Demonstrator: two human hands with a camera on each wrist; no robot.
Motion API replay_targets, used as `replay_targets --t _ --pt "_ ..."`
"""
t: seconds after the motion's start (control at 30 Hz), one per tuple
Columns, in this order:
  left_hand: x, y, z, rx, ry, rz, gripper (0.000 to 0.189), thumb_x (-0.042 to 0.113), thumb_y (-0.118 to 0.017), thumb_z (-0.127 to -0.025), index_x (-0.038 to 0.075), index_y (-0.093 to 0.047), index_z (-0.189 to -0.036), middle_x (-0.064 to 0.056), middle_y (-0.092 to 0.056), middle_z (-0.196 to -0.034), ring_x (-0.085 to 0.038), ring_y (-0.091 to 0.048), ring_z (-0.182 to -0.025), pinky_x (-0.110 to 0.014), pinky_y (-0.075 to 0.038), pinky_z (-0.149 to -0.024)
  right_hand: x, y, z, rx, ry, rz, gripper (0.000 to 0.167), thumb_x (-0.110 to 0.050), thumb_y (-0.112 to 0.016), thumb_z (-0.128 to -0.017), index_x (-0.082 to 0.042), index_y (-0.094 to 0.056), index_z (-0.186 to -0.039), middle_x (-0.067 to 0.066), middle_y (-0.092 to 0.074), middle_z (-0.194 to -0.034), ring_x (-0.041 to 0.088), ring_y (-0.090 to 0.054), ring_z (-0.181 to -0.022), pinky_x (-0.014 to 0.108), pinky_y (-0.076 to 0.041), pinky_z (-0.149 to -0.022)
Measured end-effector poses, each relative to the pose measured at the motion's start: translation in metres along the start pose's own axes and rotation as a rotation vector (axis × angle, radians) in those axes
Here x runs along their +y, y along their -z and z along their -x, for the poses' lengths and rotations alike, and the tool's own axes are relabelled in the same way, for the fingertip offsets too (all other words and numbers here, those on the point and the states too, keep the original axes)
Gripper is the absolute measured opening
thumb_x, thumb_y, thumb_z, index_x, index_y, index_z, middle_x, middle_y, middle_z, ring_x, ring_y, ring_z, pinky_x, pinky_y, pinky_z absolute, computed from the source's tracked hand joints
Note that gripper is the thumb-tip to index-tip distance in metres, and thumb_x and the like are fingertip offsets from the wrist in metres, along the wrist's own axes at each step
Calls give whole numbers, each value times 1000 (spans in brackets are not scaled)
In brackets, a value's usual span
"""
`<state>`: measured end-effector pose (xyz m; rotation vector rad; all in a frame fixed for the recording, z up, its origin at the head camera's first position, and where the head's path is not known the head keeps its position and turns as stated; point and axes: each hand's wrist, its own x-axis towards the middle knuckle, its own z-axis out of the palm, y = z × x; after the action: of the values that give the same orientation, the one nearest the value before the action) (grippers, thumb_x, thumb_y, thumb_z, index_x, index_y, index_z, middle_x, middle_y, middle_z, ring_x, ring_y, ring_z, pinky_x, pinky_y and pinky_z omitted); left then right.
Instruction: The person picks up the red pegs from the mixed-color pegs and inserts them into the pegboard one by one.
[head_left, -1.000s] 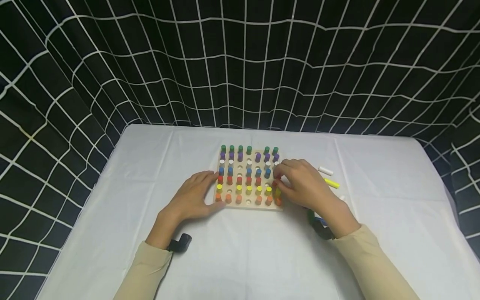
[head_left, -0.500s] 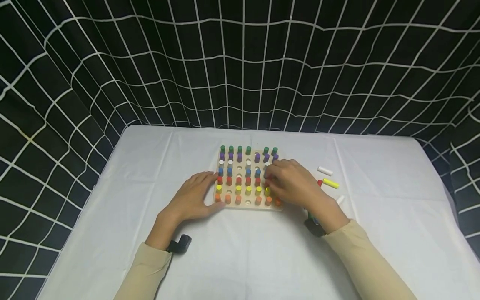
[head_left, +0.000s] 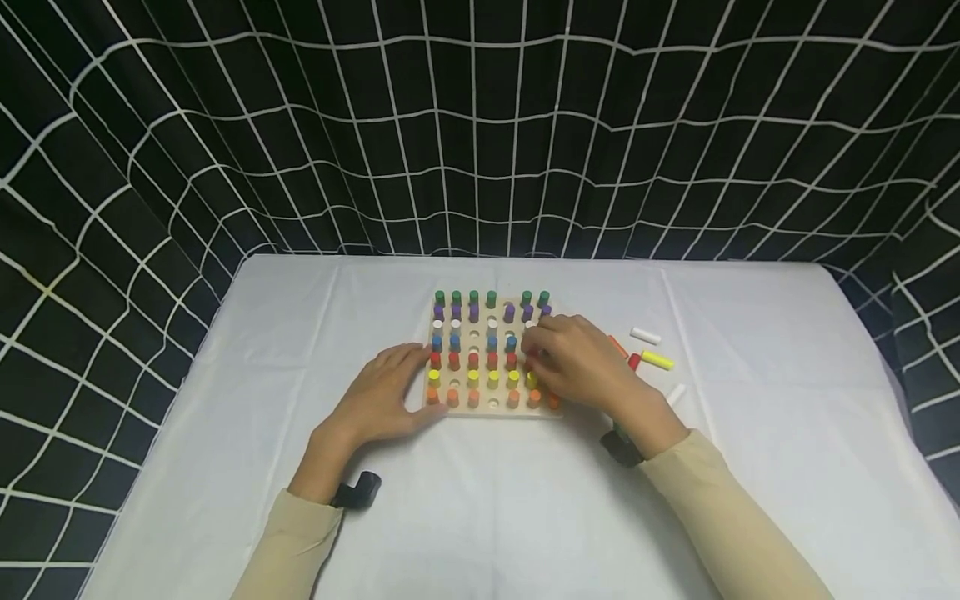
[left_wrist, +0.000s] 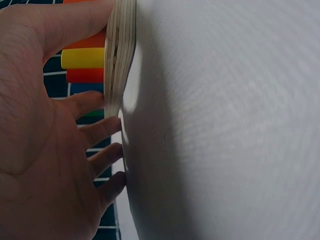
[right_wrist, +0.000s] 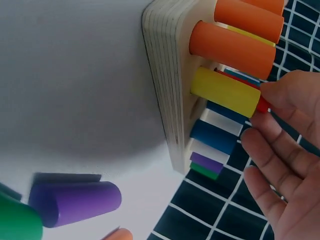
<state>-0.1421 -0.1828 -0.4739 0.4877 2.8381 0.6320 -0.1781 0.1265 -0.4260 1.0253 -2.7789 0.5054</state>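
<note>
A wooden pegboard (head_left: 480, 412) lies on the white cloth, with rows of coloured pegs upright in it and some bare holes. Along its left edge rests my left hand (head_left: 378, 396), thumb at the near corner; the left wrist view shows the fingers against the board's side (left_wrist: 116, 60). Over the right part of the board, my right hand (head_left: 581, 362) pinches a red peg (right_wrist: 263, 104) between thumb and index finger. That peg stands in the red row, mostly hidden behind a yellow peg (right_wrist: 225, 90); whether it is fully seated I cannot tell.
Loose pegs lie right of the board: white (head_left: 645, 336), yellow (head_left: 657, 360), red (head_left: 633, 362) and orange (head_left: 618, 347). Purple (right_wrist: 82, 200) and green (right_wrist: 20, 220) ones show in the right wrist view. A black curtain with white grid lines (head_left: 480, 167) hangs behind the table.
My right hand has shifted left from the board's right-hand column to the neighbouring column of the red row. Loose red and orange pegs have come into sight. My left hand stays put.
</note>
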Motion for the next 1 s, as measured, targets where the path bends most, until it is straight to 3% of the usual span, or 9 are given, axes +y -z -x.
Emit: replay_targets --t 0.43,1.0 --pt "-6 0 -2 12 0 -13 91 62 -69 -90 16 -41 -163 -10 -43 -168 -34 -34 -160 -55 -29 -134 1 2 -3 -40 -24 5 8 -16 -81 -92 -13 -78 -99 1 -74 -92 19 -66 -85 47 -57 -96" --pt "-2 -2 -2 15 4 9 90 63 -69 -89 16 -43 -162 -11 -44 -168 -36 -35 -160 -57 -29 -133 1 0 3 1 2 29 8 -15 -79 -92 -14 -78 -99 1 -74 -91 20 -68 -84 48 -57 -92"
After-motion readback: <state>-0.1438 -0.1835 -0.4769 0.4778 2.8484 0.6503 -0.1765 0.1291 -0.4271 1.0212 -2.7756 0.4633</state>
